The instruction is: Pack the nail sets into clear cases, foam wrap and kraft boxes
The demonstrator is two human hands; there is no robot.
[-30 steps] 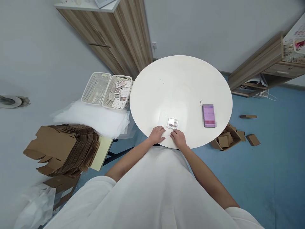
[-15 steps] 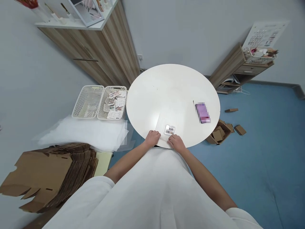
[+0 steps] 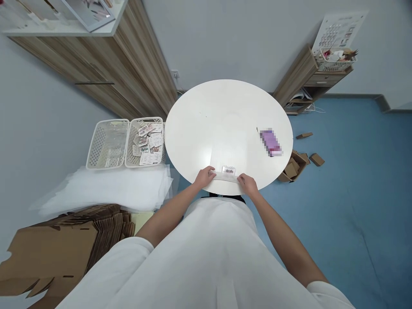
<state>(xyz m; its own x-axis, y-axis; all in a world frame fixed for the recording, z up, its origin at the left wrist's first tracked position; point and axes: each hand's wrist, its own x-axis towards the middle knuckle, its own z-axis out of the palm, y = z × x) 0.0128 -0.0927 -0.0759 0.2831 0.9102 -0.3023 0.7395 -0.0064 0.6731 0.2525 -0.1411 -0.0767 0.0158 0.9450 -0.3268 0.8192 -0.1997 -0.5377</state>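
Observation:
At the near edge of the round white table (image 3: 225, 124), a thin white translucent sheet (image 3: 226, 177) is stretched between my hands, its near edge lifted and folded over. My left hand (image 3: 204, 177) pinches its left end, and my right hand (image 3: 248, 185) pinches the right end. A small clear case (image 3: 228, 170) with dark and reddish round pieces inside lies just beyond the fold. Its near part is covered by the sheet.
A blurred purple item (image 3: 271, 142) lies on the table's right. To the left stand two white baskets (image 3: 128, 146), one with printed cards, above white sheets (image 3: 109, 189) and flattened cardboard boxes (image 3: 54, 253). An open cardboard box (image 3: 292, 167) sits on the floor at right.
Both hands have lifted the sheet's near edge and brought it over toward the case, whose near part is now covered. My right hand has moved rightward. The camera view has shifted slightly.

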